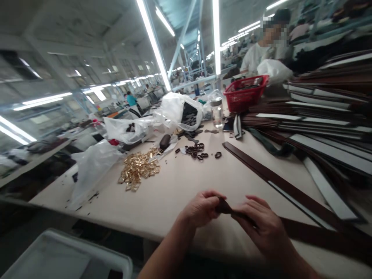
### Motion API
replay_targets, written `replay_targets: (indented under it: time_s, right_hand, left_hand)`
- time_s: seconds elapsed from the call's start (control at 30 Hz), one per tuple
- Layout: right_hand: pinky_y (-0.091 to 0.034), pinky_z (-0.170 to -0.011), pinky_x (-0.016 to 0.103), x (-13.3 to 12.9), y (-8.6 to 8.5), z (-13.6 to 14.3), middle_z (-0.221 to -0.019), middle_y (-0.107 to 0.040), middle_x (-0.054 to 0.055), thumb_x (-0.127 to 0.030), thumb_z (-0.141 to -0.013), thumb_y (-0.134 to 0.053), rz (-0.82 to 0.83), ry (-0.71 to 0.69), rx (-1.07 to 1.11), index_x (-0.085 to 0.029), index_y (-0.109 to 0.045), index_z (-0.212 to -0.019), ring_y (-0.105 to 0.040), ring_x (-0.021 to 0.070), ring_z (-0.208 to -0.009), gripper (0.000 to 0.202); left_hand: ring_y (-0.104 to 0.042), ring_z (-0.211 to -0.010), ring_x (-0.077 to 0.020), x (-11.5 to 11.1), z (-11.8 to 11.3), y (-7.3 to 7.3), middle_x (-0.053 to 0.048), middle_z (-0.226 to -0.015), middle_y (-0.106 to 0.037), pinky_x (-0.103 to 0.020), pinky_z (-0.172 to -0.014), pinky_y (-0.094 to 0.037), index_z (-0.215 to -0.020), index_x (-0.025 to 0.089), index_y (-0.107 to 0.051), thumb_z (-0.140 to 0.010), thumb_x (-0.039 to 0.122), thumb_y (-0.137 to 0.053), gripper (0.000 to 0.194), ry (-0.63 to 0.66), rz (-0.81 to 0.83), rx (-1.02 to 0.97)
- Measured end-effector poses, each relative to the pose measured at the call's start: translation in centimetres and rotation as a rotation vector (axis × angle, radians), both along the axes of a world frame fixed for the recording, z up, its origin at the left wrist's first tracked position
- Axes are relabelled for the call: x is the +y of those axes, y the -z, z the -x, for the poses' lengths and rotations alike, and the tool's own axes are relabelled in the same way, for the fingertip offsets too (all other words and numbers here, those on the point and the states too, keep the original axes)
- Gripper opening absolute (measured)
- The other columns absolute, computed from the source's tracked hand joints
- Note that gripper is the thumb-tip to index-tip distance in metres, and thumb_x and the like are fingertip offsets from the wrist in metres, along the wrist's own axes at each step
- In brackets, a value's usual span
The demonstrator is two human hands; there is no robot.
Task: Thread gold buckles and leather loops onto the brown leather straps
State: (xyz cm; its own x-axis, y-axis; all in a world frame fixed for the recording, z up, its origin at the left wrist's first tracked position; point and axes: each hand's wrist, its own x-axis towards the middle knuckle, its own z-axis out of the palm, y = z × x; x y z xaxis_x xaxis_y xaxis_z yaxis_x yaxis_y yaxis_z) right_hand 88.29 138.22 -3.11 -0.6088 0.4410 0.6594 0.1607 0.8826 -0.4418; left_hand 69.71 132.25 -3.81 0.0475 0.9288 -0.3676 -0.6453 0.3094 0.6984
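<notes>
Near the table's front edge, my left hand point(203, 209) is closed on the end of a dark brown strap point(225, 206). My right hand point(261, 223) grips the same strap a little further right, its fingers wrapped over it. The strap looks bent or twisted between my hands, and a brown length runs on past my right hand to the right edge. Ahead lie a pile of gold buckles point(138, 167) and small dark brown loops point(196, 150). Another brown strip point(261, 170) lies diagonally on the table point(186, 184).
Stacked brown and white strips point(314, 116) fill the right side. Behind are a red basket point(244, 95), a clear jar point(216, 114) and plastic bags point(171, 106). A pale bin point(66, 252) stands lower left. A person point(261, 50) is beyond the basket.
</notes>
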Motion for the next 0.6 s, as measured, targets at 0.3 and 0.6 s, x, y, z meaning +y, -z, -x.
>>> replay_targets:
  time_s: [0.3, 0.6]
  right_hand:
    - [-0.041, -0.097, 0.033, 2.1, 1.8, -0.6, -0.085, -0.074, -0.003, -0.033, -0.1, -0.052, -0.254, -0.005, 0.016, -0.022, -0.063, -0.108, -0.07, 0.0144, -0.073, 0.018]
    - [-0.042, -0.092, 0.04, 1.4, 2.1, -0.2, -0.08, -0.072, -0.001, -0.035, -0.1, -0.049, -0.336, 0.13, -0.044, -0.024, -0.066, -0.1, -0.068, 0.0192, -0.072, 0.02]
  left_hand:
    - [-0.041, -0.044, -0.0062, 1.5, -0.1, 0.0, 0.001, -0.056, -0.057, -0.023, -0.046, -0.02, -0.069, 0.015, -0.062, -0.04, 0.049, -0.094, 0.056, 0.024, 0.002, 0.118]
    - [-0.052, -0.066, -0.0105, -1.3, -1.0, -1.1, -0.002, -0.072, -0.066, -0.025, -0.067, -0.037, -0.087, 0.011, -0.077, -0.055, 0.035, -0.086, 0.041, -0.051, -0.122, 0.318]
